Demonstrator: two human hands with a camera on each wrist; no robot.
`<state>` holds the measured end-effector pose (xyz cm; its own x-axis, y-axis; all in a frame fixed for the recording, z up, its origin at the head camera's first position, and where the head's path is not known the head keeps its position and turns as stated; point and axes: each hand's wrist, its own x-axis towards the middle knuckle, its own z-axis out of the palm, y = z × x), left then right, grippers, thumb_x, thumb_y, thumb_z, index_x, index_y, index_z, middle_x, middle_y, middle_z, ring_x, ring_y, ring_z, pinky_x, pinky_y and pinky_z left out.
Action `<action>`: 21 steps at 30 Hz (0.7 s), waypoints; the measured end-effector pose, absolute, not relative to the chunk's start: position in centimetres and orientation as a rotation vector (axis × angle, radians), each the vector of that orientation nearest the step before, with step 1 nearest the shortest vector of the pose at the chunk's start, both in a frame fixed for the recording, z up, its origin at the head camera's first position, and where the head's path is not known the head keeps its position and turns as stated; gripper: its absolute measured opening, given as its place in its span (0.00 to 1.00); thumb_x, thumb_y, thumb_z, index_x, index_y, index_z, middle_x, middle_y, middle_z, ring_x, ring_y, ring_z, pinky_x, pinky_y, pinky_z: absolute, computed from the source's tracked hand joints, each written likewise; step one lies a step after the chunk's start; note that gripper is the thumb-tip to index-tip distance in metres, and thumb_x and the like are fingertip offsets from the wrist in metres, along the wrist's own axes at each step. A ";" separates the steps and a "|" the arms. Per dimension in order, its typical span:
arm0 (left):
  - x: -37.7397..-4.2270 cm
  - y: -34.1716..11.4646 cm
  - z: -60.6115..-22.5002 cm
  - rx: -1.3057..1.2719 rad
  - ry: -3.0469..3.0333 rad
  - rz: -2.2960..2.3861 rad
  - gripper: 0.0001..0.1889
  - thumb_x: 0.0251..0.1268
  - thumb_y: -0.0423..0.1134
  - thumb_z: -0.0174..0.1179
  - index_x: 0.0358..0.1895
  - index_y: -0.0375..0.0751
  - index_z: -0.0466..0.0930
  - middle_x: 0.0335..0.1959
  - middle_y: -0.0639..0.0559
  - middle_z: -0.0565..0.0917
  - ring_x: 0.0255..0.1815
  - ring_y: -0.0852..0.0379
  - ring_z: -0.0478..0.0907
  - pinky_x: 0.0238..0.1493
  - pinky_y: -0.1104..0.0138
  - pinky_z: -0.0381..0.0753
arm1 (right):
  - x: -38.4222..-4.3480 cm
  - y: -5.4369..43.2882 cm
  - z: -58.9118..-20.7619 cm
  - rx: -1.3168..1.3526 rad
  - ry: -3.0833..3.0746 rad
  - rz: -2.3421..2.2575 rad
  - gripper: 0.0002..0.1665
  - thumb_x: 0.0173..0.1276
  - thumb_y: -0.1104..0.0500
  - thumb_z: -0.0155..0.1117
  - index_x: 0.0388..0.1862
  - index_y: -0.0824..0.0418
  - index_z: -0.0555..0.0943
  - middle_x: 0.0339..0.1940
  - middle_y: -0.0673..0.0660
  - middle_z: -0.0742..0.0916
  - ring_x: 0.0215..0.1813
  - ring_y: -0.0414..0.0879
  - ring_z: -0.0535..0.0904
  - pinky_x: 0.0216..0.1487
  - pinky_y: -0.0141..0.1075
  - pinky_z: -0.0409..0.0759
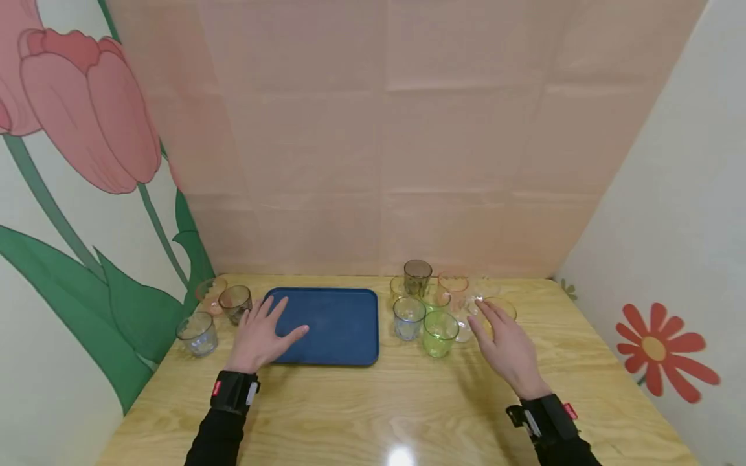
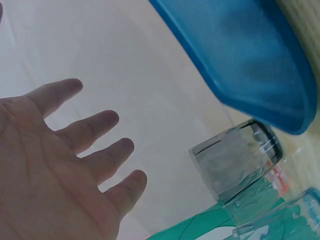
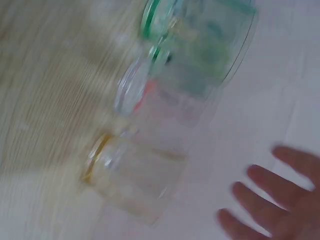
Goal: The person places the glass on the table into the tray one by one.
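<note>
Fingers spread, my left hand (image 1: 259, 336) hovers over the left end of a blue tray (image 1: 332, 327) and holds nothing. Close beside it stands a dark grey glass (image 1: 236, 304), with a pale orange glass (image 1: 211, 298) and a clear bluish glass (image 1: 199, 334) further left. My right hand (image 1: 509, 353), also holding nothing, reaches over the right-hand group of glasses and partly hides some. Nearest to it are a yellow-tinted glass (image 3: 140, 175) and a green glass (image 1: 440, 334). In the right wrist view its fingers stand apart from these glasses.
A clear bluish glass (image 1: 408, 317) and a dark glass (image 1: 417, 278) stand in the right-hand group, with several more tinted ones crowded around. Paper sheeting (image 1: 373, 162) closes the back of the wooden table (image 1: 373, 414). Walls with painted flowers rise at both sides.
</note>
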<state>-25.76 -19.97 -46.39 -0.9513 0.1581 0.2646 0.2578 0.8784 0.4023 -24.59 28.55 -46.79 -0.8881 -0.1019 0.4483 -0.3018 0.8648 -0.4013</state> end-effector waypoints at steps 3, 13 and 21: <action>-25.9 -20.0 -46.6 -0.315 -2.820 -0.636 0.47 0.67 0.71 0.54 0.79 0.41 0.59 0.78 0.31 0.58 0.78 0.30 0.52 0.77 0.39 0.42 | -24.3 26.9 -46.6 0.341 -2.426 0.703 0.26 0.77 0.51 0.61 0.66 0.65 0.78 0.60 0.69 0.83 0.59 0.67 0.79 0.54 0.62 0.75; -25.7 -20.2 -47.5 -0.206 -2.739 -0.818 0.38 0.73 0.57 0.58 0.76 0.36 0.63 0.71 0.31 0.69 0.69 0.33 0.70 0.66 0.43 0.70 | -23.9 18.7 -46.4 0.484 -2.559 0.942 0.06 0.69 0.60 0.70 0.40 0.60 0.89 0.24 0.46 0.85 0.23 0.34 0.75 0.25 0.31 0.73; -26.2 -20.9 -47.9 0.024 -2.677 -0.918 0.37 0.73 0.49 0.61 0.75 0.29 0.61 0.67 0.25 0.71 0.65 0.29 0.71 0.60 0.40 0.73 | -25.8 14.0 -49.4 0.633 -2.838 0.988 0.13 0.68 0.60 0.70 0.43 0.71 0.86 0.20 0.51 0.84 0.19 0.37 0.75 0.19 0.32 0.72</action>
